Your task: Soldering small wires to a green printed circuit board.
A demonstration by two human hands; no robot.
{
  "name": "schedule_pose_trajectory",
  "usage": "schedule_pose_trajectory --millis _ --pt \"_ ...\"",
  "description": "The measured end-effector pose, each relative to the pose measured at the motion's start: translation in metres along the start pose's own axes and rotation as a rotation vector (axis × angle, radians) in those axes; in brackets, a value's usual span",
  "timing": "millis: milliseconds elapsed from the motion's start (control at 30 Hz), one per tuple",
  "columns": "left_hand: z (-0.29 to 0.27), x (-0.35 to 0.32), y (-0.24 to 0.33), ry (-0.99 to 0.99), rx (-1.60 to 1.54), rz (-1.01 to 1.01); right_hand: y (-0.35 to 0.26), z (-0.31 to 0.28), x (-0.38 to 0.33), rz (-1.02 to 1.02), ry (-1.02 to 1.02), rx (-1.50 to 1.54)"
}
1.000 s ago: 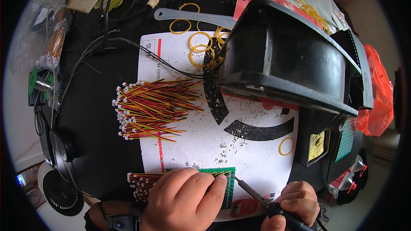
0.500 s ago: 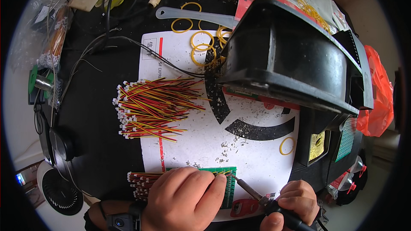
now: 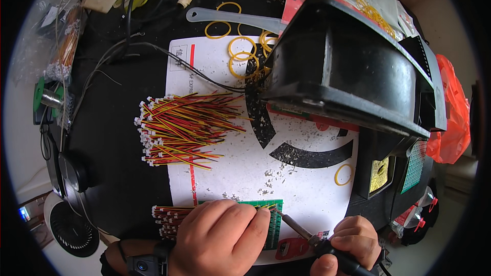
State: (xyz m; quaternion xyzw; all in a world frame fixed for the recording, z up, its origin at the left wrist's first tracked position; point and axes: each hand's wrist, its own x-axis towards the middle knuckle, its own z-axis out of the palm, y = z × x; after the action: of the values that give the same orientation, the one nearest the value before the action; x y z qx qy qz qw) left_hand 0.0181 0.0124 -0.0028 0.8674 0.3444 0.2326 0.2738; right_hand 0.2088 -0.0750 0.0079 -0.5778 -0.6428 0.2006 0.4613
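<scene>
Left hand (image 3: 220, 235) lies over a green circuit board (image 3: 273, 231), fingers bent, one fingertip down at the wires near the board's right end; cannot tell whether anything is pinched underneath, palm side hidden. Right hand (image 3: 358, 243) closed around the black handle of a soldering iron (image 3: 297, 226), iron slanting up-left, tip at the board's upper right corner; actual contact too small to tell. Board sits at the lower part of a white printed sheet (image 3: 317, 199), partly covered by the left hand. Row of connector wires (image 3: 166, 220) sticks out left of that hand, white plugs outward. Bigger pile of red, black and yellow wires (image 3: 189, 130) further up, plugs to the left, overlapping the sheet's left edge. Large black housing (image 3: 353, 66) upper right, yellow sponge (image 3: 379, 176) below it, loose rubber band (image 3: 343, 175) on the sheet, solder spool (image 3: 50, 98) far left.
</scene>
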Motion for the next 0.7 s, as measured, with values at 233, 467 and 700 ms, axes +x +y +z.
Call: schedule_pose_trajectory --millis 233,467,700 --pt "-0.0007 -0.0006 0.0014 -0.018 -0.002 -0.013 0.0001 0.0009 -0.0004 -0.014 -0.003 -0.007" --pt "-0.0003 -0.0010 -0.0002 -0.020 -0.007 -0.006 0.0006 0.0073 -0.0008 -0.033 0.145 0.029" --pt "0.0030 -0.0044 -0.0071 0.039 0.000 0.065 0.0010 0.0078 -0.0036 -0.084 0.214 0.079"
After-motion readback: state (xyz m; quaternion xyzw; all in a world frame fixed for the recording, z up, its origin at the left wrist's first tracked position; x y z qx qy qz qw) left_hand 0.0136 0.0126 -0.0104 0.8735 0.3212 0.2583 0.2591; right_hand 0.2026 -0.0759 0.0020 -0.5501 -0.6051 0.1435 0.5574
